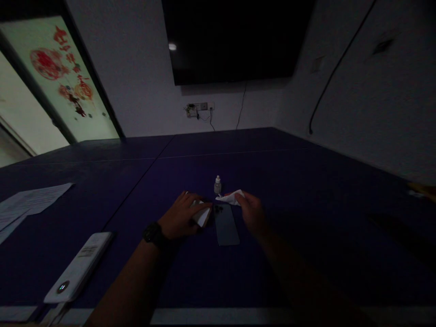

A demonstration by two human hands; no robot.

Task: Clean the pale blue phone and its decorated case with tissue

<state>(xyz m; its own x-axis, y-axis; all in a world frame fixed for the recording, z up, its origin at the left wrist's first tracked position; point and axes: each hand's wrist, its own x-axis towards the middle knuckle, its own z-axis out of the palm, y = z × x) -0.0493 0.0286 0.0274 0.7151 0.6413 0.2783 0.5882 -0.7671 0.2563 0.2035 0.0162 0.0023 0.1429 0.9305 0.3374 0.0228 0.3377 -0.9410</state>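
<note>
A smartphone (226,227) lies on the table between my hands, its back and camera cluster facing up. My left hand (182,213), with a black watch on the wrist, is closed over a small white box-like pack (202,216) just left of the phone. My fingers hide much of this pack. A white tissue (232,198) is pinched in my right hand (252,211), over the phone's far right corner. Just beyond the phone, a small clear dropper bottle (217,186) with a white cap stands upright.
The room is dim. On the dark blue table (136,254) lie a white power bank (79,268) with a cable at the near left and printed papers (30,204) at the far left. A screen (238,41) hangs on the wall above a power socket (200,107).
</note>
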